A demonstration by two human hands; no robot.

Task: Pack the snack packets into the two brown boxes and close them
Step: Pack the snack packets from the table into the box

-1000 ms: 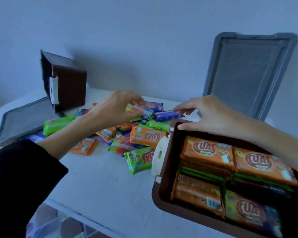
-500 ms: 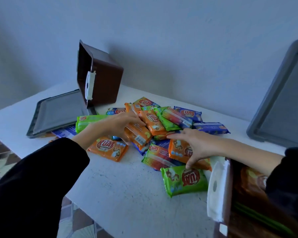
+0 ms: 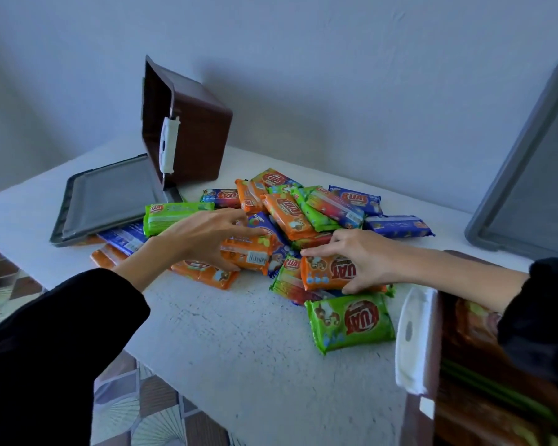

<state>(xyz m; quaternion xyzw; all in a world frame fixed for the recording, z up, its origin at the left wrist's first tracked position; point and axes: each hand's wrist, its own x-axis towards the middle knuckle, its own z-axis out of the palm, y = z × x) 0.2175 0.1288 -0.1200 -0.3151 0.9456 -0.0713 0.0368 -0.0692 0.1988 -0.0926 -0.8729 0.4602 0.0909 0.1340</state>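
Several orange, green and blue snack packets lie in a pile (image 3: 303, 217) in the middle of the white table (image 3: 232, 342). My left hand (image 3: 203, 233) grips an orange packet (image 3: 248, 252) at the pile's left side, thumb under it. My right hand (image 3: 364, 255) closes on another orange packet (image 3: 322, 273) at the pile's near side. A green packet (image 3: 351, 320) lies nearest to me. One brown box (image 3: 190, 136) lies tipped on its side at the back, its opening facing left. The second brown box (image 3: 458, 365) sits at the right edge, holding packets, partly hidden by my right sleeve.
A grey lid (image 3: 110, 197) lies flat beside the tipped box, with packets partly under it. Another grey lid (image 3: 535, 175) leans against the wall at the right. The table's near edge runs diagonally, with patterned floor (image 3: 136, 407) below.
The view swung left from the filled box to the pile. Both hands came down from the pile's far side and closed on orange packets.
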